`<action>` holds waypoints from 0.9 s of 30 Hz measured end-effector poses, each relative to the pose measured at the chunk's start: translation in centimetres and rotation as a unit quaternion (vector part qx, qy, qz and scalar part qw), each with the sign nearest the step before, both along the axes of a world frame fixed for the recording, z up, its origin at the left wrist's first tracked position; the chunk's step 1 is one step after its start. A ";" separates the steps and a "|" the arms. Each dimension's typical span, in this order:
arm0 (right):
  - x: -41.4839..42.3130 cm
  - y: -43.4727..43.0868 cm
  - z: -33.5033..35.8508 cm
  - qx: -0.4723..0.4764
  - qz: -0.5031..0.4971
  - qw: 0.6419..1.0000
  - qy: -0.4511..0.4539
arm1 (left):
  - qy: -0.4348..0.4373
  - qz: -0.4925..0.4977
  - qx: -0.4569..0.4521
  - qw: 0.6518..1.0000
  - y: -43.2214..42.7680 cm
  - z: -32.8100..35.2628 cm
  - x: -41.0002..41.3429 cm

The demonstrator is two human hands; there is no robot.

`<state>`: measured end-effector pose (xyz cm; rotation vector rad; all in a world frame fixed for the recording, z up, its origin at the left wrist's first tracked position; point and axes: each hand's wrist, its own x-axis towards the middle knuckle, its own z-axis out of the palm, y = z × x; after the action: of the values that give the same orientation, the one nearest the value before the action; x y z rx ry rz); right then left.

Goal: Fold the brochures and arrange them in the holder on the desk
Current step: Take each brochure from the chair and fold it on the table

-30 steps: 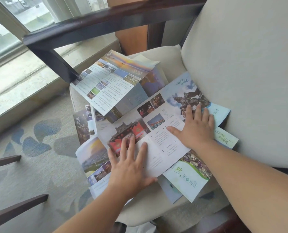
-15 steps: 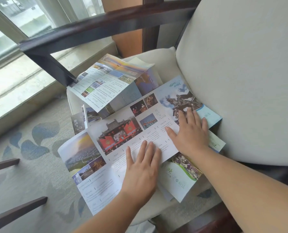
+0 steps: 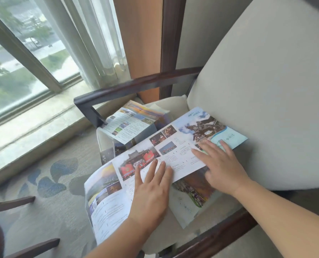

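Left hand (image 3: 151, 190): palm down, flat on the open brochure (image 3: 181, 155), fingers straight, slightly spread, pointing away from the body. Fingertips sit about mid-sheet, and the thumb is splayed toward the brochure's left panel. The left forearm comes up from below, crossing the brochure's near-left part.

Right hand (image 3: 222, 168): palm down, fingers straight and fanned, pressing the brochure's right part. Fingertips angle toward its far edge, and the heel of the hand hangs past its near edge. The right forearm enters from the lower right, bare.

Hands near each other, not touching. Neither hand grips anything.
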<state>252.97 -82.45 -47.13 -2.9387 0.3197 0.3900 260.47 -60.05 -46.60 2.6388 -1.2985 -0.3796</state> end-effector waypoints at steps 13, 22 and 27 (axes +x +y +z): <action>4.5 1.0 15.3 -0.146 0.025 0.958 -0.246 | -0.068 0.054 -0.091 0.992 2.2 11.9 2.0; 8.2 2.3 23.7 -0.120 0.016 0.992 0.045 | -0.146 0.028 -0.132 0.980 4.7 17.2 3.5; 12.9 4.2 28.6 0.099 -0.011 0.982 0.158 | -0.177 0.016 -0.142 0.974 6.3 18.3 3.6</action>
<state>265.87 -78.30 -18.57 -2.6732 0.3289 0.8368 264.05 -53.76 -28.33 2.5472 -1.2857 0.2776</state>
